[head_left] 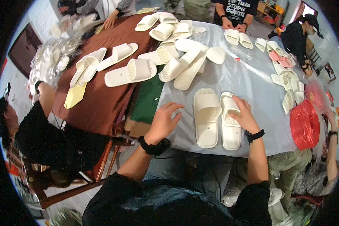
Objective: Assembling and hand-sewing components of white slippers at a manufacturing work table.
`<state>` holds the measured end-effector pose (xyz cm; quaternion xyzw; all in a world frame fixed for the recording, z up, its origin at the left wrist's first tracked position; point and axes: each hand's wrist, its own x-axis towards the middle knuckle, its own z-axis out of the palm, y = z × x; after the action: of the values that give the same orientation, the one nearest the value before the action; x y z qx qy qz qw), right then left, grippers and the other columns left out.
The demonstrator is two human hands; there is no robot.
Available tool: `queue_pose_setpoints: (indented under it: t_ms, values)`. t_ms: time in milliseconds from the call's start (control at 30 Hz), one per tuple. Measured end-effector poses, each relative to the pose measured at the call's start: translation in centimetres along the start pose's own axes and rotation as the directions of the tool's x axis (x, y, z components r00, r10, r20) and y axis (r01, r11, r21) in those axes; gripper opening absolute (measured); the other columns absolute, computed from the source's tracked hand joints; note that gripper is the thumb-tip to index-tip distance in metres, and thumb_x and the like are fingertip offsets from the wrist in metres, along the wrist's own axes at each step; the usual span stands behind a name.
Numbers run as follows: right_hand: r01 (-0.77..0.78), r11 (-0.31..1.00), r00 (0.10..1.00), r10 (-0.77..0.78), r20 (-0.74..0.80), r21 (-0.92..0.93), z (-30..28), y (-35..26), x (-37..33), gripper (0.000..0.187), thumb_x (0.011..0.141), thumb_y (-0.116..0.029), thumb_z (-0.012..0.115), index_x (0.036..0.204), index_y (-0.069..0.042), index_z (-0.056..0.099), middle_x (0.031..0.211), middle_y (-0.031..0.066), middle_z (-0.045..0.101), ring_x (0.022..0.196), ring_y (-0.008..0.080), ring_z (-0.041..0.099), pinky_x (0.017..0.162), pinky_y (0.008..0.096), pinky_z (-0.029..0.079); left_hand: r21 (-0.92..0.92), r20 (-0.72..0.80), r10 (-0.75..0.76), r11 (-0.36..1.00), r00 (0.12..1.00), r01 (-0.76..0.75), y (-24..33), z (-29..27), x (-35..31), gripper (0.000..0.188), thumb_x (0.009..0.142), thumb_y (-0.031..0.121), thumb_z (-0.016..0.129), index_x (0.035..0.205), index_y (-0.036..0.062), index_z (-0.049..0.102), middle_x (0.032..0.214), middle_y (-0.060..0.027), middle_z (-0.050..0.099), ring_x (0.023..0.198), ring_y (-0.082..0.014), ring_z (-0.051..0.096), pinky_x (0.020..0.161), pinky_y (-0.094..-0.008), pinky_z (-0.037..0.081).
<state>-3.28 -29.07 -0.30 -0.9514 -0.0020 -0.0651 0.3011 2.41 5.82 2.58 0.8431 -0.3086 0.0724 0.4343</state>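
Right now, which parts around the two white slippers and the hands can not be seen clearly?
- Right slipper: head view, its strap is partly covered by the right hand.
- Left hand: palm faces down, so whether it touches the grey table cover is hidden.
- Left slipper: the sole is hidden underneath.
- Red bundle: contents too blurred near the rim.

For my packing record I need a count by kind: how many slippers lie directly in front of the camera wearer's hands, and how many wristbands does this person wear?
White slippers: 2
Black wristbands: 2
Total: 4
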Motion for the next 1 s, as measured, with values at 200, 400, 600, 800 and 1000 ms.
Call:
queue_pose_setpoints:
  t_ms: [200, 400, 600, 800, 1000]
  values:
    - [0.037, 0.973, 0.994, -0.060, 0.096, 0.226, -2.8, 1.1, -0.5, 0.070, 0.084, -0.020, 0.070, 0.145, -0.011, 0.037, 0.141, 0.0216, 0.039, 0.131, 0.0365, 0.035, 0.110, 0.0426, 0.030, -0.090, 0.039, 0.111, 0.990, 0.993, -0.107, -0.1, 2.6, 6.3, 0.026, 0.082, 0.005, 0.067, 0.108, 0.0034, 0.066, 0.100, -0.0140, 0.066, 0.087, -0.0297, 0.063, 0.073, -0.0346, 0.049]
    - [-0.131, 0.944, 0.984, 0.161, -0.074, 0.304, -4.0, 3.9, 2.3, 0.053, 0.089, -0.025, 0.066, 0.136, -0.009, 0.049, 0.132, 0.0118, 0.053, 0.117, 0.0274, 0.050, 0.097, 0.0369, 0.042, -0.132, 0.204, 0.291, 0.954, 0.935, -0.268, -1.6, 8.7, 11.2, 0.027, 0.086, 0.013, 0.066, 0.113, 0.0075, 0.066, 0.116, -0.0144, 0.060, 0.108, -0.0309, 0.053, 0.093, -0.0374, 0.043]
    - [-0.026, 0.999, 0.996, 0.030, -0.083, 0.044, -5.0, 7.3, 10.3, 0.053, 0.085, -0.019, 0.068, 0.133, -0.003, 0.051, 0.132, 0.0164, 0.052, 0.120, 0.0320, 0.051, 0.101, 0.0381, 0.041, -0.413, 0.175, 0.320, 0.882, 0.931, -0.225, -5.1, 12.1, 10.9, 0.025, 0.087, 0.019, 0.063, 0.110, 0.0104, 0.069, 0.102, -0.0129, 0.066, 0.099, -0.0328, 0.056, 0.089, -0.0412, 0.043]
    - [0.017, 0.979, 0.981, -0.055, -0.183, -0.205, -2.5, 11.4, 19.3, 0.052, 0.079, -0.009, 0.065, 0.129, 0.000, 0.052, 0.137, 0.0237, 0.047, 0.123, 0.0378, 0.049, 0.101, 0.0392, 0.042, -0.498, 0.207, 0.273, 0.856, 0.940, -0.139, -4.8, 12.7, 10.7, 0.026, 0.086, 0.017, 0.064, 0.111, 0.0111, 0.070, 0.102, -0.0123, 0.068, 0.097, -0.0296, 0.058, 0.085, -0.0396, 0.047]
    - [-0.137, 0.979, 0.962, 0.095, -0.255, -0.150, 0.1, 10.0, 21.8, 0.023, 0.079, -0.009, 0.061, 0.100, -0.003, 0.067, 0.091, 0.0214, 0.065, 0.086, 0.0325, 0.065, 0.077, 0.0426, 0.050, -0.500, 0.313, 0.184, 0.866, 0.932, -0.003, -4.9, 11.9, 10.8, 0.028, 0.090, 0.017, 0.063, 0.116, 0.0096, 0.067, 0.110, -0.0120, 0.062, 0.108, -0.0258, 0.053, 0.092, -0.0362, 0.044]
